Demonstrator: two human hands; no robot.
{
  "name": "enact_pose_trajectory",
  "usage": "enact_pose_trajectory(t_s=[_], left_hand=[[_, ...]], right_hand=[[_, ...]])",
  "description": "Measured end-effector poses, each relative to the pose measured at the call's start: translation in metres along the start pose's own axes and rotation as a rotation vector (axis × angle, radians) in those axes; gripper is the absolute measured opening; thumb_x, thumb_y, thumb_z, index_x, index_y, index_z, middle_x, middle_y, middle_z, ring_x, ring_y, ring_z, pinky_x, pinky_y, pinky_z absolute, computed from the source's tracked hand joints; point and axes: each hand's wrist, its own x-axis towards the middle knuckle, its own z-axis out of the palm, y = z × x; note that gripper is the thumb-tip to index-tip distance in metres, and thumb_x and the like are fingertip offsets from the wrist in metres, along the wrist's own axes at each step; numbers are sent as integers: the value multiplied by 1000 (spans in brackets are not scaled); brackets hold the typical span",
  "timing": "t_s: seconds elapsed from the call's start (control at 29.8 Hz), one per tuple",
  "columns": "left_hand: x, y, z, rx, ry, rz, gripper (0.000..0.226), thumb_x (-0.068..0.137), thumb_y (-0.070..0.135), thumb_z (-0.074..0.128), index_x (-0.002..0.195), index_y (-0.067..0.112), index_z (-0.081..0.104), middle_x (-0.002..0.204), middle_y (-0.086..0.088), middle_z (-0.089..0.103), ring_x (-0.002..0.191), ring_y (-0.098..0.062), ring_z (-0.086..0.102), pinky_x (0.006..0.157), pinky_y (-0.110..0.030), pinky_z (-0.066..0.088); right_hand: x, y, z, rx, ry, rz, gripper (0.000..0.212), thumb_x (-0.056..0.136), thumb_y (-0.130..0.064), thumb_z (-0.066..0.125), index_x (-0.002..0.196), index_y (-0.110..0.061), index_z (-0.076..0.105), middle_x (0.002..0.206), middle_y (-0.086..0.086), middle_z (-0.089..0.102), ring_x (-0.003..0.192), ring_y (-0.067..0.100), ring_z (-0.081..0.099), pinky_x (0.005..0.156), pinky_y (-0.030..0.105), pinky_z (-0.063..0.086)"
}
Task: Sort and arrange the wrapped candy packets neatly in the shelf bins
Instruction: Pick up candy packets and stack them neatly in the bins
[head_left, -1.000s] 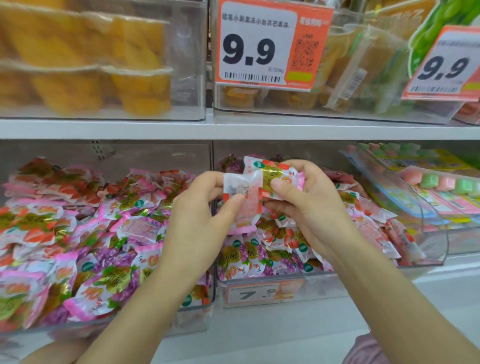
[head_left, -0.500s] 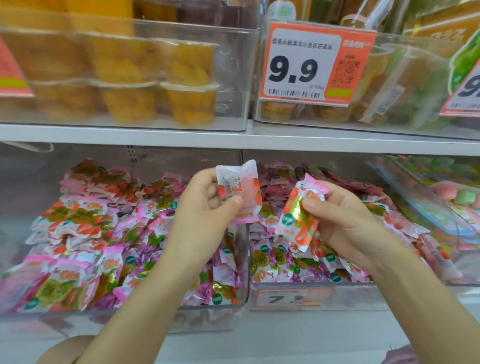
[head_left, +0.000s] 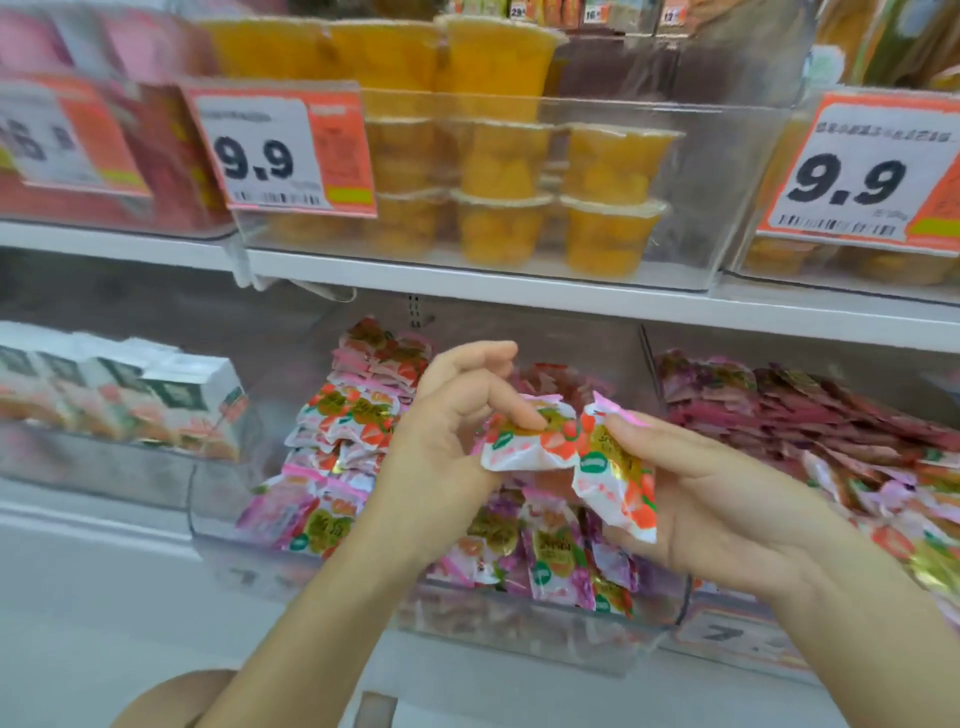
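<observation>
Holding one strawberry-print packet in each hand, the person stands at the lower shelf with both packets raised over the middle bin (head_left: 545, 631). The left hand (head_left: 447, 436) pinches the first packet (head_left: 519, 449) with a fingertip on top and, it seems, the thumb beneath. Its other fingers are lifted away, so this grip is clamped on only a small patch of wrapper. The right hand (head_left: 737, 509) lies palm up with the second packet (head_left: 615, 483) across its fingers and the thumb pressed on the top edge: a closed but light grip. The two packets meet, or nearly meet, at their near corners.

The likeliest slip is the first packet. The film looks glossy, and a bump from the second packet could twist it free. Both packets hang close to the bin's front wall, so a drop could fall outside the bin rather than in. The pile there is already heaped and mixed, with purple-print packets at the front, and a careless placement could set it sliding. A drift rightward would put strawberry packets among the dark red packets (head_left: 810, 410) in the neighbouring bin, which would undo the sorting.
</observation>
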Motion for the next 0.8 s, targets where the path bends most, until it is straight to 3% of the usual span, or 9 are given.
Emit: enact_pose_trajectory(t_s=[0.03, 0.1, 0.17, 0.23, 0.3, 0.47, 0.6, 0.74, 0.8], left_hand=[[-2, -2, -7, 6, -2, -11, 17, 57, 33, 79, 71, 31, 68, 126, 1, 51, 119, -7, 52, 93, -31, 48], [-8, -5, -19, 12, -13, -43, 18, 56, 32, 79, 70, 31, 69, 124, 2, 51, 117, -6, 53, 92, -30, 49], [-13, -9, -27, 60, -41, -66, 19, 60, 25, 81, 72, 32, 68, 124, 7, 49, 118, -5, 52, 92, -29, 49], [-18, -14, -34, 140, -55, -73, 24, 64, 14, 78, 75, 32, 66, 125, 9, 47, 118, -4, 50, 93, -27, 48], [-20, -17, -42, 165, -28, -86, 34, 69, 3, 74, 77, 33, 60, 126, 8, 45, 117, -2, 50, 91, -24, 48], [-18, -22, -70, 306, 136, -282, 42, 82, -10, 52, 86, 32, 48, 117, 5, 49, 108, -5, 56, 80, -17, 49], [-15, -29, -99, 488, 269, -415, 39, 84, -7, 45, 82, 33, 47, 110, -1, 56, 91, 2, 56, 60, -11, 43], [-17, -36, -115, 587, 305, -500, 27, 87, 2, 48, 90, 29, 50, 106, -7, 58, 85, -17, 59, 68, -31, 44], [-18, -37, -115, 592, 296, -534, 23, 89, 3, 48, 94, 26, 50, 110, -7, 56, 87, -21, 59, 71, -32, 44]], right_hand=[[6, 2, 2, 50, -9, 45, 12, 72, -15, 72, 82, -11, 76, 84, 13, 72, 58, 20, 68, 41, 26, 51], [19, 8, 2, 111, -19, 104, 49, 44, -11, 92, 90, -9, 75, 94, 14, 71, 63, 22, 70, 44, 28, 54], [32, 16, 8, 83, 22, 122, 67, 32, -10, 95, 95, -8, 72, 97, 16, 70, 65, 24, 70, 51, 31, 57], [43, 21, 21, 31, 29, 117, 60, 52, -12, 88, 108, -7, 65, 97, 17, 68, 67, 25, 69, 56, 33, 58], [54, 25, 34, -29, 52, 99, 34, 71, -13, 68, 104, -7, 63, 91, 15, 69, 65, 23, 69, 56, 31, 58], [82, 28, 54, -55, 146, 36, 10, 81, -4, 58, 87, -7, 64, 75, 13, 72, 60, 21, 69, 46, 30, 56], [113, 25, 54, -160, 248, -1, 23, 85, 0, 58, 108, -5, 59, 79, 14, 70, 58, 19, 68, 46, 30, 55], [150, 26, 66, -308, 403, -80, 25, 81, 6, 64, 104, -3, 58, 57, 7, 65, 43, 13, 63, 45, 32, 56], [170, 25, 81, -298, 401, -111, 30, 80, 8, 65, 107, -1, 54, 64, 10, 64, 43, 13, 63, 44, 30, 56]])
